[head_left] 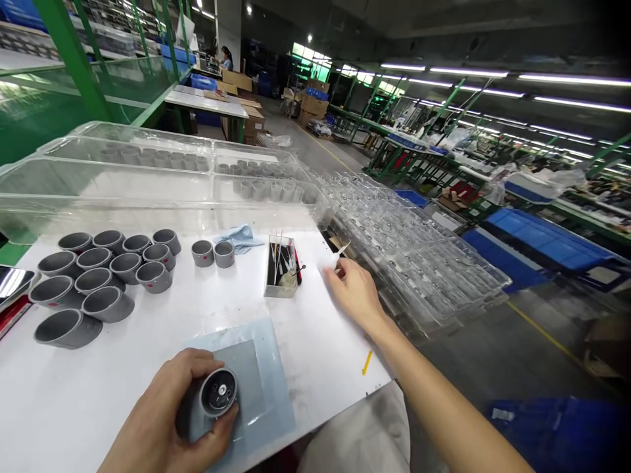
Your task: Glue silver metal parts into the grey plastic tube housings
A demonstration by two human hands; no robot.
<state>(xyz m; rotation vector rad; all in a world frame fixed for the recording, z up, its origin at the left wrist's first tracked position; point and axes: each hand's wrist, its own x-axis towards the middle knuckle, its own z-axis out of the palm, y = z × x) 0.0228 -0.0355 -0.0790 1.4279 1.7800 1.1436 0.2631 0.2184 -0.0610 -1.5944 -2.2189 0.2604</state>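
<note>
My left hand (185,417) is closed around a grey round cup-shaped part (218,393) with a black inside and a screw-like centre. It holds the part above a light blue mat (280,387). At the table's right edge, my right hand (352,289) has its fingers curled on a small white object with a thin pointed tip (340,252); its exact kind is unclear. Left of that hand stands a clear box (282,289) of thin tools. Two grey cups (202,253) stand by a blue cloth (239,238), and several more grey cups (107,303) are grouped at left.
Clear plastic trays (162,190) holding grey cups line the table's back. Stacked clear trays (409,249) stand beyond the right edge. A yellow strip (367,362) lies near the front right edge. A phone-like object (14,284) is at far left. Another person (226,59) sits far back.
</note>
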